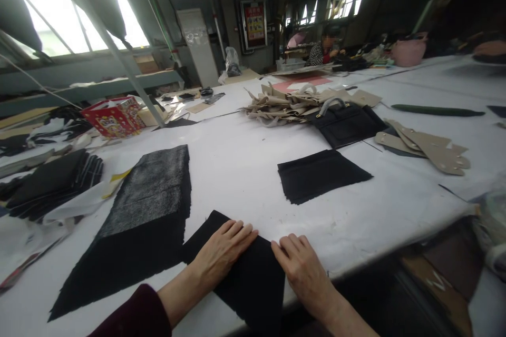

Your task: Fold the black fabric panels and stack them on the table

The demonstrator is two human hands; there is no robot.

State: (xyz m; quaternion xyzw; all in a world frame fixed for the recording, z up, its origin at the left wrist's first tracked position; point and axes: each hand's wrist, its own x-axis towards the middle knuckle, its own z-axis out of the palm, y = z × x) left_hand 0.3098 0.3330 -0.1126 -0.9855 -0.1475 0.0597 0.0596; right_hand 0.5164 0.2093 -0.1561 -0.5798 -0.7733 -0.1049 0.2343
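The head camera looks forward and down across the white table (237, 168) from close above.

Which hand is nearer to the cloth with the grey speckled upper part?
The left hand. It lies on the black cloth piece, just right of the grey-speckled cloth; the right hand is farther right, at that black piece's right edge.

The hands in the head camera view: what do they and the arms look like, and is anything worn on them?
Both the left hand and right hand are human and ungloved, with no ring or watch visible. A dark maroon sleeve covers part of the left forearm; no sleeve shows on the right forearm.
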